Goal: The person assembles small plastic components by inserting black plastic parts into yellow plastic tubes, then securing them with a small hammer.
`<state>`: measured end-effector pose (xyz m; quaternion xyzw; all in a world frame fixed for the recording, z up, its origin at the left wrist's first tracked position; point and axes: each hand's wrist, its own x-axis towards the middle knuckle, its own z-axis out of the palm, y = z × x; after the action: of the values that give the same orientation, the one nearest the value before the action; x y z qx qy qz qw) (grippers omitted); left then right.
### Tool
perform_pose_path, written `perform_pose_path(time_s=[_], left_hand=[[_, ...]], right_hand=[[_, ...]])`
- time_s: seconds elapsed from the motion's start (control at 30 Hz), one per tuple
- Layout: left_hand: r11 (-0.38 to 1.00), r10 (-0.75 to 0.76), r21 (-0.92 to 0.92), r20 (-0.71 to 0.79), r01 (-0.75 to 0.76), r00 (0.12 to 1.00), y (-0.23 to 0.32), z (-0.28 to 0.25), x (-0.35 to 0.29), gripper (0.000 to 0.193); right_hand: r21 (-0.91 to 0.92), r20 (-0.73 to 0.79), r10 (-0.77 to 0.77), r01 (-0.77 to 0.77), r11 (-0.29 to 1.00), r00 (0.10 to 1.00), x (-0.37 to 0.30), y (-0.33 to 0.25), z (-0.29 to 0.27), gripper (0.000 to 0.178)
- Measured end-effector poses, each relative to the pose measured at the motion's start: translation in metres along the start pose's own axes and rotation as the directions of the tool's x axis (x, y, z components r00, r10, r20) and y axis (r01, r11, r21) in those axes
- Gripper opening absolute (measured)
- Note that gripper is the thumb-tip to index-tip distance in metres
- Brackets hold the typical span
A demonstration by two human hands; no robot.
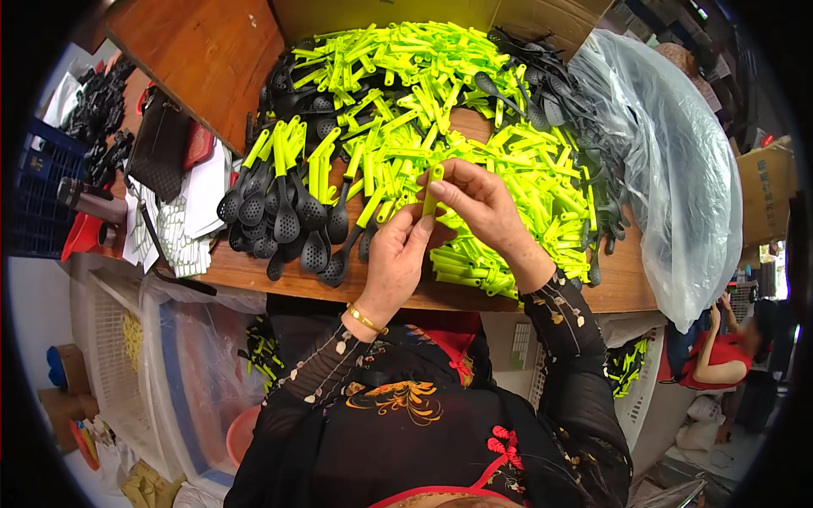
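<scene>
Between my two hands, in front of the pile, is a bright yellow-green plastic handle [431, 201] with a hole near its top end. My right hand [479, 209] pinches its upper part between thumb and fingers. My left hand [396, 256] closes on its lower end, with a gold bracelet at the wrist. Around and behind them spreads a large heap of loose yellow-green handles [508, 190]. Left of my left hand lie several black skimmer spoons [286, 222] with perforated heads and yellow-green handles fitted.
More black utensil heads [555, 89] lie behind and right of the heap. A clear plastic bag [677, 169] hangs over the wooden table's [622, 284] right side. Papers [207, 199] and a tumbler [91, 201] sit at left. White crates [127, 364] stand below; another person [720, 360] is at right.
</scene>
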<state>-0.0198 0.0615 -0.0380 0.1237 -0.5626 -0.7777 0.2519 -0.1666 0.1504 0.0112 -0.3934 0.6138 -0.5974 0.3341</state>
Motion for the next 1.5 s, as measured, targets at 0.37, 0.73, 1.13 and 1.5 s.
perform_pose_path(time_s=[0.37,0.73,1.13,1.5], left_hand=[[0.938,0.053,0.341,0.043,-0.064,0.998,0.020,-0.031,0.016,0.018],[0.557,0.490,0.830,-0.316,-0.013,0.813,0.071,-0.170,0.084,0.047],[0.999,0.025,0.046,0.062,-0.028,0.998,0.014,-0.023,0.043,0.060],[0.747,-0.371,-0.584,0.031,0.318,0.928,-0.019,-0.028,0.037,0.027]], right_hand=[[-0.087,0.133,-0.026,0.038,0.995,0.991,0.014,-0.010,-0.016,0.036],[-0.975,-0.196,-0.425,-0.222,-0.013,0.884,0.058,0.047,-0.205,0.034],[-0.774,0.088,-0.375,0.300,0.557,0.923,0.002,0.003,-0.082,0.030],[-0.992,-0.021,-0.408,0.032,0.121,0.913,0.038,0.032,-0.174,0.015]])
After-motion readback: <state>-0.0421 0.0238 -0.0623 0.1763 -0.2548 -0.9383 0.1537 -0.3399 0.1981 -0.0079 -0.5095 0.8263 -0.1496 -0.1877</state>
